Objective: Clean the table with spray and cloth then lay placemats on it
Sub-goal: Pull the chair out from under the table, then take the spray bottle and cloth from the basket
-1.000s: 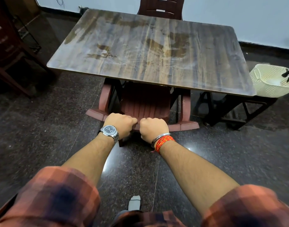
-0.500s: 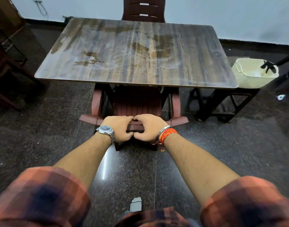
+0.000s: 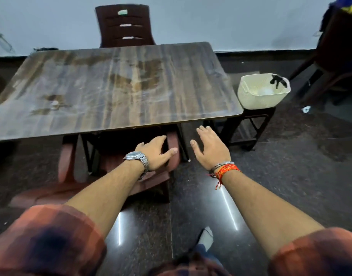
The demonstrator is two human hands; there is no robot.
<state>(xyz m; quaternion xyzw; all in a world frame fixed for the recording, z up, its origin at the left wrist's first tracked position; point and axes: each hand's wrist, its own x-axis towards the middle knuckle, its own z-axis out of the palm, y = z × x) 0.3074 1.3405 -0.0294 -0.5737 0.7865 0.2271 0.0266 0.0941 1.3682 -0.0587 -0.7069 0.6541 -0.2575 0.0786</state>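
A wood-patterned table (image 3: 115, 86) with brown stains and smears on its top fills the upper middle. A maroon plastic chair (image 3: 69, 166) is tucked under its near edge. My left hand (image 3: 155, 154), with a wristwatch, lies open over the chair's right armrest. My right hand (image 3: 209, 150), with bangle and red thread, hovers open over the floor beside the chair, holding nothing. A cream basket (image 3: 260, 96) on a dark stool at the right holds a spray bottle with a black trigger (image 3: 277, 80). No cloth or placemats are visible.
A second maroon chair (image 3: 124, 26) stands behind the table against the pale wall. A dark wooden piece of furniture (image 3: 334, 56) stands at the far right. The floor (image 3: 290, 166) is dark polished stone. My foot (image 3: 206, 238) is below.
Both hands have let go of the near chair's back and opened. The view has shifted right, so the table and chair now sit further left.
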